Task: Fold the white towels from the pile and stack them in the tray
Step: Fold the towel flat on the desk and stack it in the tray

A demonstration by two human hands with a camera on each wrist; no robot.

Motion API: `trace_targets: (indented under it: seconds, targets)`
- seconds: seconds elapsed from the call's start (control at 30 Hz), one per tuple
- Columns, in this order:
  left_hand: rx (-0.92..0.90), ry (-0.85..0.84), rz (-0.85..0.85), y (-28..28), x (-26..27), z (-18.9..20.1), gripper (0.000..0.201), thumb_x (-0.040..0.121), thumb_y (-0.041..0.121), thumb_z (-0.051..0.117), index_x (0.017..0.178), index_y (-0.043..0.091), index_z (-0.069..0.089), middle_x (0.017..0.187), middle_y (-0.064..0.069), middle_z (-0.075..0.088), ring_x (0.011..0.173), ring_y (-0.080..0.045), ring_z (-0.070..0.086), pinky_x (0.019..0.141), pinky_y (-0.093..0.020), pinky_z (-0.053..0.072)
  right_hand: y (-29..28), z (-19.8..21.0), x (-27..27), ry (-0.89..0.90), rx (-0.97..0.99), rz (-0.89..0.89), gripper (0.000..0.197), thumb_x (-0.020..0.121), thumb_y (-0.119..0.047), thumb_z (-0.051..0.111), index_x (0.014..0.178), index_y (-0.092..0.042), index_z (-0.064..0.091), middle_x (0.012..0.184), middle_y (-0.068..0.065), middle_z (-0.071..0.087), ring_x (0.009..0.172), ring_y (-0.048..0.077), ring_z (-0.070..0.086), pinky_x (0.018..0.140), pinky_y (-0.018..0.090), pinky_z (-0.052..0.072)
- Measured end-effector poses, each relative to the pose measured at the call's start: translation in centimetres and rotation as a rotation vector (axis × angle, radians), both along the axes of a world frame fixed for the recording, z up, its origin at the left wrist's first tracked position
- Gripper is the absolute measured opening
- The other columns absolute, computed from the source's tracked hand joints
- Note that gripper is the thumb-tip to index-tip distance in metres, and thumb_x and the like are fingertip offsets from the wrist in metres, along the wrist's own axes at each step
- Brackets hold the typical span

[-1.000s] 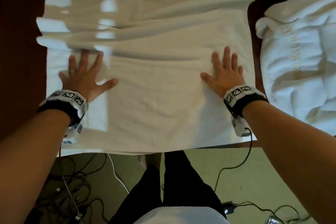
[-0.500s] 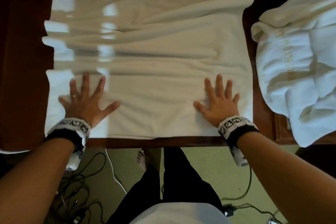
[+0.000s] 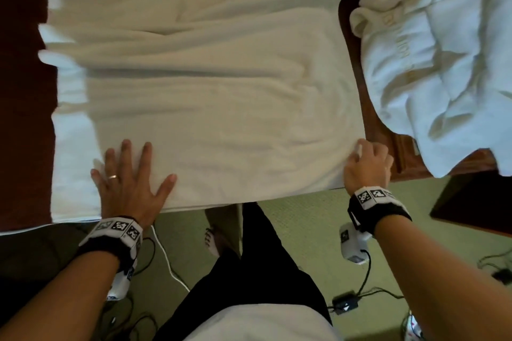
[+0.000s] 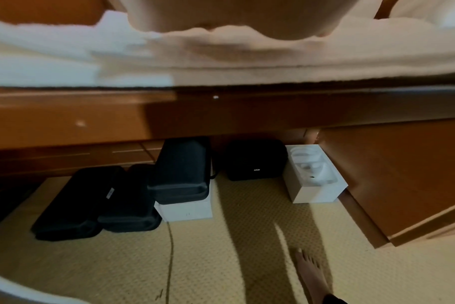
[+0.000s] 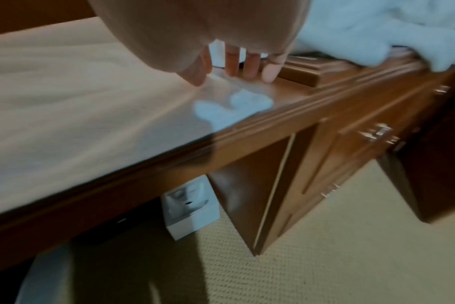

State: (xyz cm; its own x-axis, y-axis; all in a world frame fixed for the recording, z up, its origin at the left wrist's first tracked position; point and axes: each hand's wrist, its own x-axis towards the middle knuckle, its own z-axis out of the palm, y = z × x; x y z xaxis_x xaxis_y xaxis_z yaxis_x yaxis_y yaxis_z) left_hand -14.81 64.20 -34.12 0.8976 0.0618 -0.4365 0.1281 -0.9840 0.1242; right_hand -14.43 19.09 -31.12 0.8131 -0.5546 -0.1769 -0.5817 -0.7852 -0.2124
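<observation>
A white towel (image 3: 221, 108) lies spread across the wooden desk (image 3: 370, 130), creased toward the far side. My left hand (image 3: 130, 174) presses flat on its near left part, fingers spread. My right hand (image 3: 365, 163) is at the towel's near right corner, fingers curled and pinching the edge. In the right wrist view the fingertips (image 5: 269, 72) point down at the towel's edge (image 5: 65, 92), blurred. The pile of white towels (image 3: 443, 63) sits to the right, on a wooden tray (image 3: 401, 155) that it mostly hides.
The desk's front edge (image 4: 221, 115) runs just under my wrists. Black cases (image 4: 91, 201) and a white box (image 4: 314, 174) stand on the carpet under the desk. Drawers with metal handles (image 5: 377, 133) are to the right. Cables (image 3: 360, 285) and my bare foot (image 3: 213, 241) are on the floor.
Both hands slid over the towel toward the near edge. The right hand then moved out to the near right corner and curled onto it; the left stays flat.
</observation>
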Motion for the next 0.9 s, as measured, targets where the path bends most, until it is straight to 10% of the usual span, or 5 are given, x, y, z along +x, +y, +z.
trace_targets:
  seconds: [0.23, 0.4, 0.57, 0.73, 0.9]
  targets:
    - [0.035, -0.089, -0.012, -0.6, 0.0, -1.7, 0.090, 0.086, 0.083, 0.015, 0.160, 0.032, 0.016, 0.170, -0.007, 0.001, 0.153, -0.040, 0.002, 0.116, -0.068, 0.004, -2.2, 0.4, 0.0, 0.171, 0.144, -0.300, 0.030, 0.094, -0.033, 0.057, 0.109, -0.007, 0.059, 0.121, 0.019, 0.058, 0.108, 0.039, 0.056, 0.087, 0.041, 0.045]
    - [0.045, -0.091, -0.002, -0.6, 0.1, -1.7, 0.093, 0.084, 0.086, 0.008, 0.161, 0.034, 0.012, 0.170, -0.006, -0.001, 0.154, -0.039, 0.001, 0.117, -0.067, 0.004, 0.8, 6.1, 2.7, -0.156, 0.216, -0.367, 0.011, 0.086, -0.024, 0.055, 0.088, -0.013, 0.055, 0.083, 0.001, 0.057, 0.081, 0.027, 0.054, 0.068, 0.030, 0.038]
    - [0.054, -0.101, 0.013, -0.6, 0.3, -1.7, 0.093, 0.082, 0.087, 0.005, 0.160, 0.036, 0.010, 0.170, -0.004, -0.003, 0.154, -0.036, -0.001, 0.117, -0.066, 0.004, 10.9, 11.4, 8.8, -0.463, 0.349, 0.071, 0.011, 0.085, -0.018, 0.059, 0.083, -0.016, 0.049, 0.070, 0.000, 0.052, 0.071, 0.025, 0.051, 0.066, 0.036, 0.039]
    - [0.037, -0.109, 0.015, -0.7, 0.3, -1.6, 0.091, 0.084, 0.086, 0.011, 0.159, 0.035, 0.018, 0.169, -0.009, 0.006, 0.153, -0.039, 0.005, 0.115, -0.069, 0.007, 21.1, 9.3, 10.2, -0.153, 0.749, 0.706, 0.017, 0.087, -0.014, 0.065, 0.102, -0.008, 0.069, 0.094, 0.008, 0.072, 0.085, 0.025, 0.066, 0.080, 0.031, 0.050]
    - [0.013, -0.108, 0.024, -0.6, 0.3, -1.6, 0.091, 0.083, 0.086, 0.012, 0.160, 0.037, 0.013, 0.169, -0.005, -0.001, 0.154, -0.036, -0.001, 0.116, -0.068, 0.004, 12.0, 3.7, 6.4, -0.016, 0.375, 0.546, 0.039, 0.097, -0.029, 0.052, 0.131, -0.010, 0.058, 0.138, 0.014, 0.057, 0.126, 0.031, 0.051, 0.102, 0.031, 0.037]
